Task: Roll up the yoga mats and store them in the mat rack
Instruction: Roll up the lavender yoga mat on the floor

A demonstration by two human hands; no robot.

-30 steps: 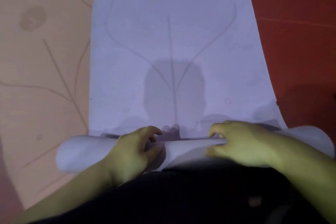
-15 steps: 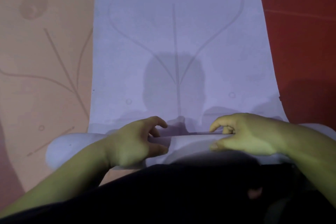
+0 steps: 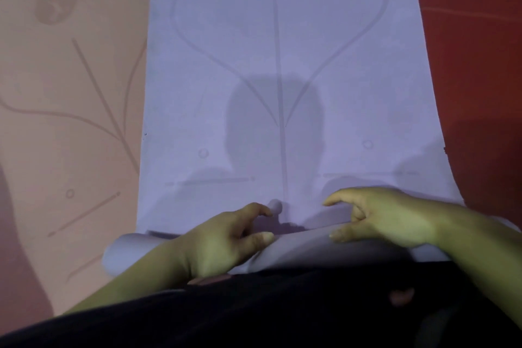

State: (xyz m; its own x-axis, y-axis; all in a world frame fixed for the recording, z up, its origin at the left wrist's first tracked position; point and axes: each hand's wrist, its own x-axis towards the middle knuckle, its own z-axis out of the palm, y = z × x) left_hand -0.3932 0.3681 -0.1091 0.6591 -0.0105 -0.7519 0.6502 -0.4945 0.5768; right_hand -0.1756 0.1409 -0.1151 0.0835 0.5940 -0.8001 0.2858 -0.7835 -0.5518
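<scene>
While the fingers lift for a fresh purchase, the roll (image 3: pixel 127 251) of the lavender yoga mat (image 3: pixel 282 65) lies crosswise just ahead of my dark clothing (image 3: pixel 282 305), with the unrolled length running away beyond the roll. My left hand (image 3: pixel 223 240) rests its palm and thumb on the roll, fingers loosely bent and raised clear of the flat sheet. My right hand (image 3: pixel 387 220) does the same further along the roll, with its fingers reaching forward and only the thumb touching.

Half a second ago both hands were curled over the roll's front edge, pinching it; now neither is clamped on it. I judge this to be a regrip between turns, so rolling is at an early stage, and most of the mat is flat. A pair of printed horizontal lines, not visible earlier, now shows just beyond the roll.

A peach yoga mat (image 3: pixel 70 93) lies flat to the left of the roll, and a red surface (image 3: pixel 474 65) to its right. No rack is in view.
</scene>
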